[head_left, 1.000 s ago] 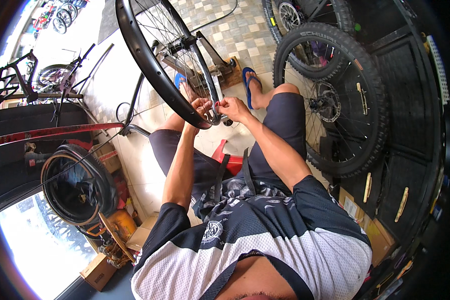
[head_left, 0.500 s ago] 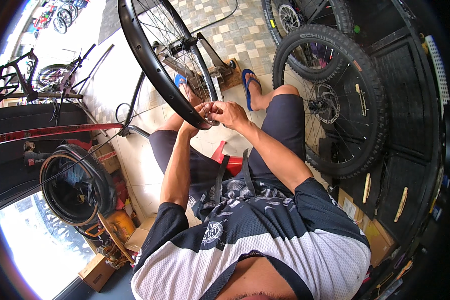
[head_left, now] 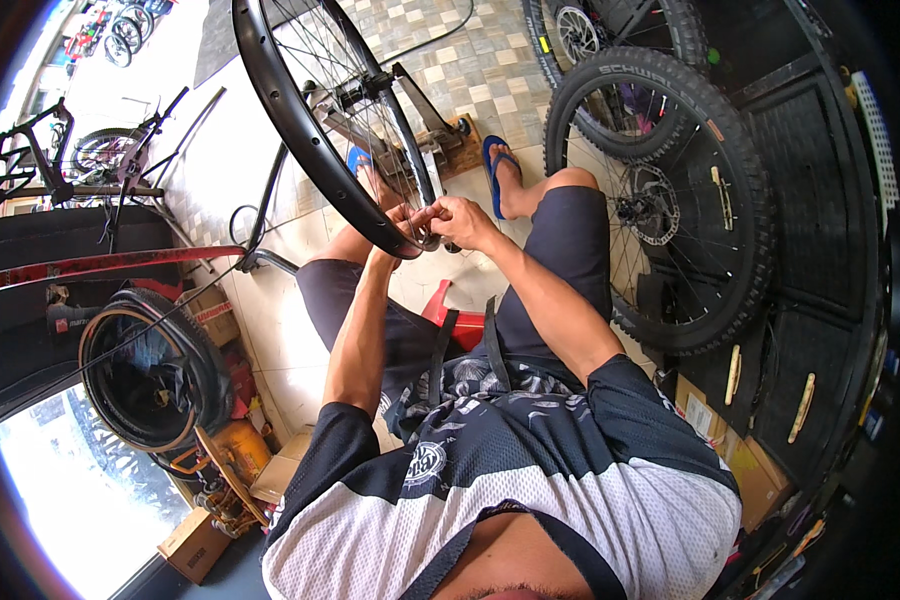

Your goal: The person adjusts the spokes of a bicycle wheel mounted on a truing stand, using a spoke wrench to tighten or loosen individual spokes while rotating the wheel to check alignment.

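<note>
Leg (head_left: 560, 265) stands between rim (head_left: 300, 130) and tyred wheels (head_left: 757, 205).

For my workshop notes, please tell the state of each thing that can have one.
Spoked wheel: tyreless, mounted in the stand
Left hand: curled, at the wheel
Right hand: curled, at the wheel
Large wheel at right: tyre fitted
Blue sandals: worn
Lower-left box: looks closed

Since a second ago, the fingertips of the right hand (head_left: 464, 222) have been brought leftward, close against the fingers of the left hand (head_left: 401, 218) at the rim's (head_left: 303, 130) near end; since half a second ago, the right hand has been drawn back slightly rightward.
</note>
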Motion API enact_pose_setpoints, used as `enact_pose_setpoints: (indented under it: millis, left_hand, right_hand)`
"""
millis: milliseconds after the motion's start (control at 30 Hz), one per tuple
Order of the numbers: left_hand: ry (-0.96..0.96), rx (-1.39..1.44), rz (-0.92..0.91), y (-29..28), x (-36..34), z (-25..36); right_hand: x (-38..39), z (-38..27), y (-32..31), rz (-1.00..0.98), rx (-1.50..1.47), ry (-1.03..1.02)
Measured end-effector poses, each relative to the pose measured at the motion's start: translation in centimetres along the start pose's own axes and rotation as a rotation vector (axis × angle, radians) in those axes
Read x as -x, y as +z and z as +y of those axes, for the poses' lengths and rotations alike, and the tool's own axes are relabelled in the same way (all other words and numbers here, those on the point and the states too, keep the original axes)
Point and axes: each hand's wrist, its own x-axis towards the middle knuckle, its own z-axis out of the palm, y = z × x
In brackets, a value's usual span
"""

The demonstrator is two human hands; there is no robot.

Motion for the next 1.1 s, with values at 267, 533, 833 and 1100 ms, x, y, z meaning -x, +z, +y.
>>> enact_pose_setpoints:
  millis: [267, 533, 833, 1100]
  left_hand:
    - [0.018, -0.094, 0.061, 0.2, 0.4, 1.1]
    - [0.009, -0.064, 0.042, -1.5, -1.2, -0.2]
    - [-0.174, -0.052, -0.148, -1.8, 0.4, 1.2]
    - [-0.067, -0.076, -0.023, -0.3, 0.1, 0.7]
  right_hand:
    - [-0.4, 1.4, 0.0, -0.059, -0.092, 0.041]
    - [0.3, -0.2, -0.6, 0.022, 0.022, 0.046]
    - [1.2, -2.5, -0.5, 0.016, 0.067, -0.062]
    - [0.3, -0.4, -0.1, -0.025, -0.052, 0.035]
